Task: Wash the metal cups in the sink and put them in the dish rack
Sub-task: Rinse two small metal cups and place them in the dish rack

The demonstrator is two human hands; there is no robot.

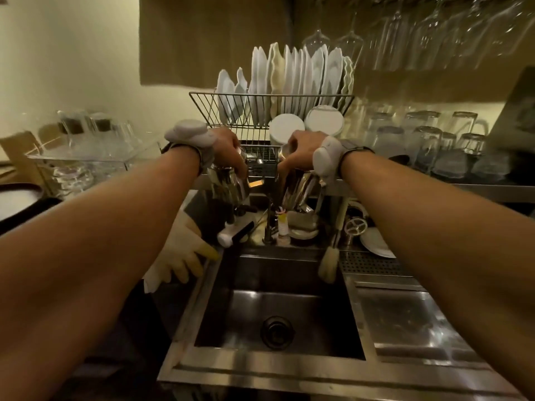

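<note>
Now the left hand (228, 149) is curled downward, its fingers closed over the top of a shiny, round-sided steel cup (228, 186) that hangs below the palm. The right hand (301, 150) mirrors it, fingers bent round the top of a second steel cup (298, 192), equally bright and polished. Neither hand has anything free; each holds one cup.

Both cups sit just in front of the tall wire dish rack (202, 94), level with its lower tier and a little below its upper basket of upright white plates (289, 73). The left cup's long axis runs close to upright. The right cup leans, its lower end swung toward the viewer and slightly out to the right. Whether either mouth faces up or down cannot be told, since the hands cover the upper ends.

The rack lies straight ahead of both hands, so the setting-down looks like a short forward push, not a sideways reach. Both hands seem about equally near the lower tier, the left toward its left half and the right toward its right half. The gap between the cups is narrow, so placing them one after the other would probably avoid a clash.

Well in front of the rack and below it, the dark rectangular steel sink (278, 311) shows no cup.
</note>
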